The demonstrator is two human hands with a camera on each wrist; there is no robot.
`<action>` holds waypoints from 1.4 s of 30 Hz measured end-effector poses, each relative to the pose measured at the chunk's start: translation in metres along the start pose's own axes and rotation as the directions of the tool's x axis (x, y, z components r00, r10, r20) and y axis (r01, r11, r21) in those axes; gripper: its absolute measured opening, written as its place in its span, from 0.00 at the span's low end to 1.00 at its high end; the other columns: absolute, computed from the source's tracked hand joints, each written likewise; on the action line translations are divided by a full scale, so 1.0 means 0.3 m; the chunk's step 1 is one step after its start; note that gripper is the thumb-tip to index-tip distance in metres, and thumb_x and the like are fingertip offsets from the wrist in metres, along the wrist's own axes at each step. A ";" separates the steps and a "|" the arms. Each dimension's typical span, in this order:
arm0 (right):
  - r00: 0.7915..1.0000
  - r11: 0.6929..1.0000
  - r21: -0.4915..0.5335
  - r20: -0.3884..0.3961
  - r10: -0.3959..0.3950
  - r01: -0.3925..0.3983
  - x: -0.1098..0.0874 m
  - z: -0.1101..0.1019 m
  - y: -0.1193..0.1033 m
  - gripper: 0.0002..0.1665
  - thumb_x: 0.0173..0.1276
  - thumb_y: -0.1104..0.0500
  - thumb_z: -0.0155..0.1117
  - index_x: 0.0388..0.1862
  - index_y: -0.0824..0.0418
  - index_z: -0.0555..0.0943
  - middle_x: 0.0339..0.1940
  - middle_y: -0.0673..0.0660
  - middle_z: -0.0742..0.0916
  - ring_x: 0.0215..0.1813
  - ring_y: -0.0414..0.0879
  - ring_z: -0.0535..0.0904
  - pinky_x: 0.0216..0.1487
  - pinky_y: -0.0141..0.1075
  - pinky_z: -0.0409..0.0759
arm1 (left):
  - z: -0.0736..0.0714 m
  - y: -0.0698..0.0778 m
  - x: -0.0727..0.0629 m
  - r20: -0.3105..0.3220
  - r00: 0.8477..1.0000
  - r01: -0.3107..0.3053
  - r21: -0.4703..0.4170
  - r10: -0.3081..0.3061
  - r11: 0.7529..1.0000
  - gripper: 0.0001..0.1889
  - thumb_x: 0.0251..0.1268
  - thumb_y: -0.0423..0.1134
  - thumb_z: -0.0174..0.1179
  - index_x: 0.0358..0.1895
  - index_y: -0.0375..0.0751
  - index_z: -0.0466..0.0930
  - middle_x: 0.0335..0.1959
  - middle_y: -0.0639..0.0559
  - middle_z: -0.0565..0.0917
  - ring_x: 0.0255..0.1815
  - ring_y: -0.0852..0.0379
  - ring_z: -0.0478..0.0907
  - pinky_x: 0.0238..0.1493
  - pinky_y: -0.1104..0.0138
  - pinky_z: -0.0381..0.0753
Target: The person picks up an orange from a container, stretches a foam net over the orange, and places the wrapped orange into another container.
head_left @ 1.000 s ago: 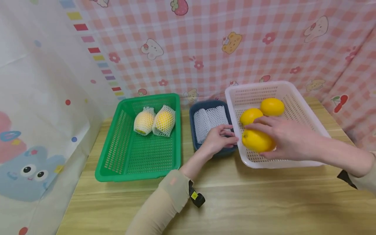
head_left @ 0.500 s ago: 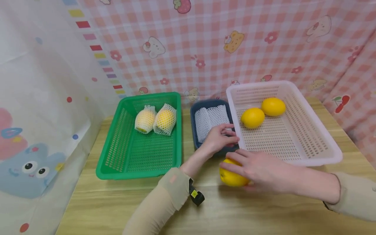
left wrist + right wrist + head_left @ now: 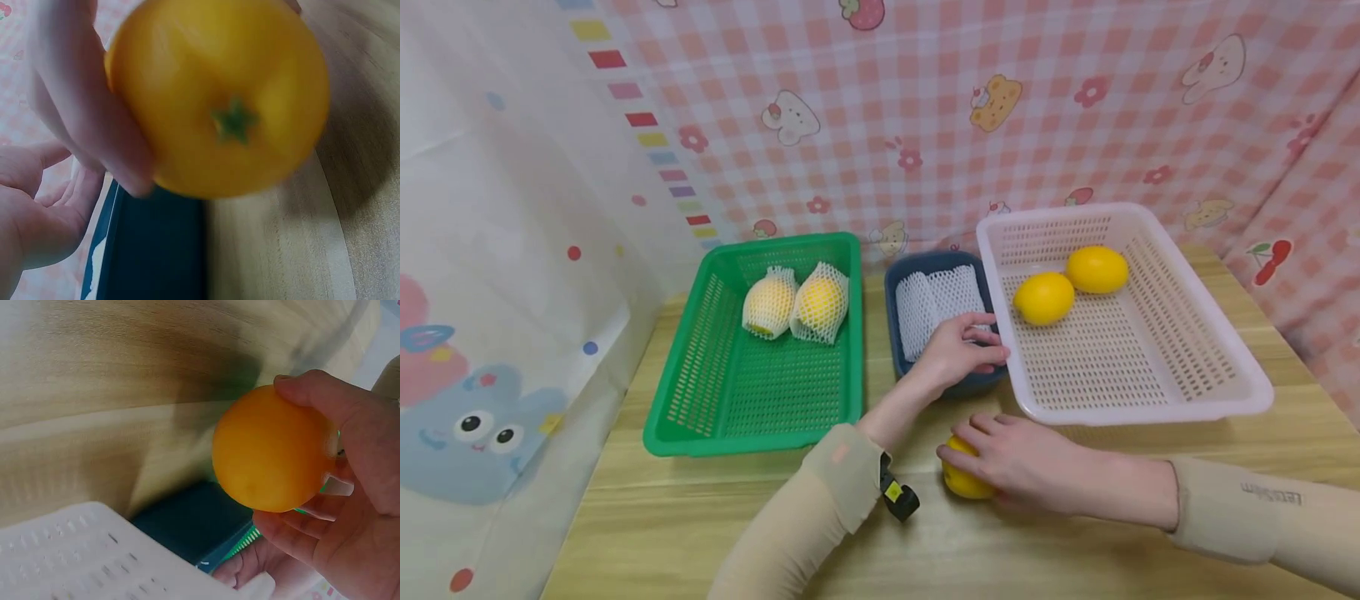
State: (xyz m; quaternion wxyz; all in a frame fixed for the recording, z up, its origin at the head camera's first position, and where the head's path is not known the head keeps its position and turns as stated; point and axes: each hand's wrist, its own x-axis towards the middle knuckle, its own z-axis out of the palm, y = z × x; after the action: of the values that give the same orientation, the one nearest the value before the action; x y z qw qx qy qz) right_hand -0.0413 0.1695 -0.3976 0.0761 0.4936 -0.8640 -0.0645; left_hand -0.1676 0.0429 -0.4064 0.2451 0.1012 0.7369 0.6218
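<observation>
My right hand [image 3: 1030,462] grips a yellow lemon [image 3: 961,478], fingers over its top, just above the table in front of the dark blue bin. In the left wrist view the lemon [image 3: 250,69] fills the top, a green star-shaped mark on its end. Thumb and fingers span the lemon [image 3: 269,450] in the right wrist view. My left hand [image 3: 958,354] rests over the right side of the blue bin [image 3: 891,312], fingers loosely bent and holding nothing, fingertips near the white basket's rim. White foam net sleeves [image 3: 917,312] lie inside this bin, partly hidden by that hand.
On the right stands a white basket [image 3: 1210,412] with two bare lemons [image 3: 1043,298]. A green basket [image 3: 752,450] at left holds two lemons in foam nets [image 3: 820,304]. Behind the wooden table [image 3: 925,567] hangs a pink checked cloth [image 3: 865,108].
My right hand has lifted a lemon out of the white basket and carried it left and toward me, over the table in front of the bin. My left hand has stayed in place.
</observation>
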 end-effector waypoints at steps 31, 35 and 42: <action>0.984 0.978 0.164 0.139 0.107 -0.130 0.042 0.045 -0.005 0.45 0.60 0.43 0.81 0.74 0.52 0.74 0.65 0.59 0.83 0.63 0.53 0.82 0.59 0.47 0.88 | 0.002 0.012 -0.008 -0.002 1.000 0.006 0.046 -0.006 0.999 0.30 0.67 0.33 0.71 0.72 0.41 0.76 0.53 0.38 0.90 0.42 0.52 0.91 0.45 0.63 0.93; 0.981 0.975 0.170 0.151 0.120 -0.145 0.038 0.052 -0.006 0.45 0.61 0.42 0.80 0.75 0.52 0.74 0.67 0.59 0.83 0.64 0.54 0.82 0.60 0.48 0.88 | 0.001 0.010 -0.009 -0.002 1.000 0.004 0.054 -0.004 0.999 0.29 0.68 0.33 0.71 0.72 0.41 0.76 0.54 0.39 0.90 0.41 0.53 0.90 0.45 0.63 0.93; 0.979 0.970 0.179 0.154 0.135 -0.162 0.035 0.057 -0.004 0.45 0.62 0.42 0.79 0.75 0.52 0.74 0.68 0.60 0.83 0.65 0.54 0.82 0.62 0.49 0.88 | -0.003 0.003 -0.011 -0.004 1.000 -0.017 0.100 0.018 0.995 0.29 0.68 0.35 0.70 0.72 0.42 0.76 0.54 0.40 0.89 0.43 0.52 0.90 0.45 0.64 0.93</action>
State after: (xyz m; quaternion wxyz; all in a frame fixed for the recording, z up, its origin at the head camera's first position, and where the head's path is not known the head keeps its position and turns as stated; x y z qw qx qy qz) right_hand -0.0489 0.1606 -0.4138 -0.0281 0.4266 -0.9040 -0.0105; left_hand -0.1652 0.0408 -0.4047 0.2324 0.1182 0.7669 0.5864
